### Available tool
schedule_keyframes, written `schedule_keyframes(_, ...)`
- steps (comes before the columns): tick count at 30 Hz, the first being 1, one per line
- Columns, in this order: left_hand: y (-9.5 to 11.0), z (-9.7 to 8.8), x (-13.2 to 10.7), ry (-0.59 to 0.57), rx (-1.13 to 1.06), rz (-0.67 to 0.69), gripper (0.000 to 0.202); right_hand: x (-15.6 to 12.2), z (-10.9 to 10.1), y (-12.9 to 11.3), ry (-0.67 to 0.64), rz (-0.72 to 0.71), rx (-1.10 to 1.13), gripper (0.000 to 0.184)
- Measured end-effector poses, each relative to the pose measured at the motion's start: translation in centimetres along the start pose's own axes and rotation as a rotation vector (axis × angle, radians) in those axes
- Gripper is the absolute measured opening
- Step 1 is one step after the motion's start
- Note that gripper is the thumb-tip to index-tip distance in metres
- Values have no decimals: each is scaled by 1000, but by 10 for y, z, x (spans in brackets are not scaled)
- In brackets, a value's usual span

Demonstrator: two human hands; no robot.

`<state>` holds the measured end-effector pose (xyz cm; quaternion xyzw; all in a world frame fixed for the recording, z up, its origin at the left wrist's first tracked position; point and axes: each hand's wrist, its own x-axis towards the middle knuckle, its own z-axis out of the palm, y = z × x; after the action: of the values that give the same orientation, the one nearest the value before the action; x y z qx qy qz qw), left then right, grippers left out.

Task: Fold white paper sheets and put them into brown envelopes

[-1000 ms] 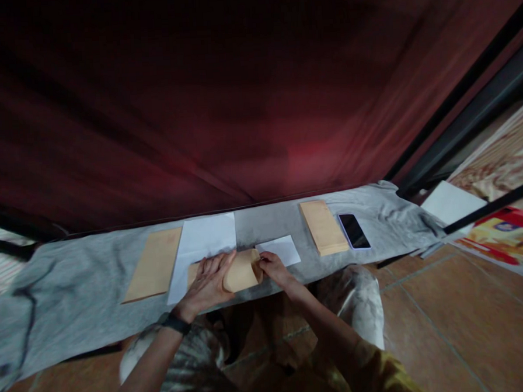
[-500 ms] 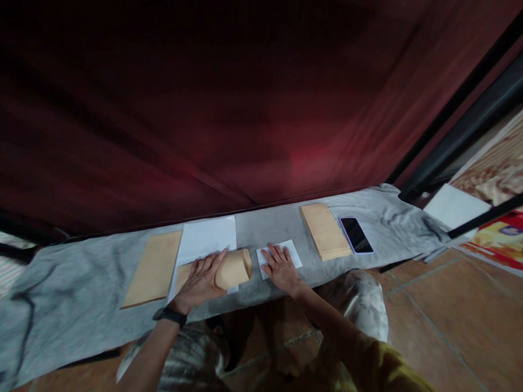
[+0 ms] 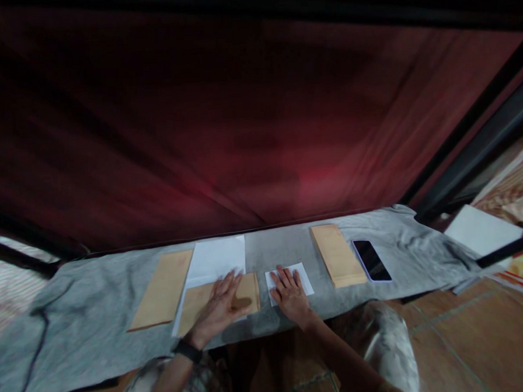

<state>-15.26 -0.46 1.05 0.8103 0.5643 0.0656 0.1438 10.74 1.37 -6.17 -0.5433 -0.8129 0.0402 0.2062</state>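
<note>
Envelope [image 3: 197, 303]: laid flat over the near part of a white sheet [image 3: 219, 256], its middle covered by the left hand, its right end extended past the sheet's edge.
Left hand [image 3: 221, 306]: placed palm down on the envelope, the fingers stretched out and the thumb held apart from them; a dark band [image 3: 189, 350] is worn at the wrist.
Right hand [image 3: 290, 295]: rested flat, fingers spread, on a paper slip [image 3: 305, 280], which is partly hidden beneath it.
Second envelope [image 3: 163, 289]: set slantwise to the left of the white sheet, close beside it.
Envelope stack [image 3: 338, 256]: placed to the right of the paper slip, well apart from both hands.
Phone [image 3: 372, 261]: laid just beside the envelope stack, its dark screen turned upward.
Grey cloth [image 3: 96, 304]: spread beneath all of these, with wrinkles seen at both ends.
Red curtain [image 3: 258, 132]: hung beyond the far edge, dimly lit.
</note>
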Motion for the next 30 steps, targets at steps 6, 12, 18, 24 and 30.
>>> schedule_keyframes(6, 109, 86, 4, 224, -42, 97, 61, 5, 4, 15, -13, 41, 132, 50)
schedule_keyframes(12, 135, 119, 3, 243, 29, 62, 72, 8, -6, 28, -18, 32, 182, 49)
schedule_keyframes(18, 128, 110, -4, 216, 63, 77, 68, -13, -22, 52, -43, 23, 15, 49)
schedule_keyframes(24, 130, 109, -12, 226, 55, 21, 64, -32, -31, 78, 2, 82, -79, 57)
schedule_keyframes(30, 147, 94, 21, 174, -34, -143, 60, -19, -33, 62, -38, 38, -17, 52)
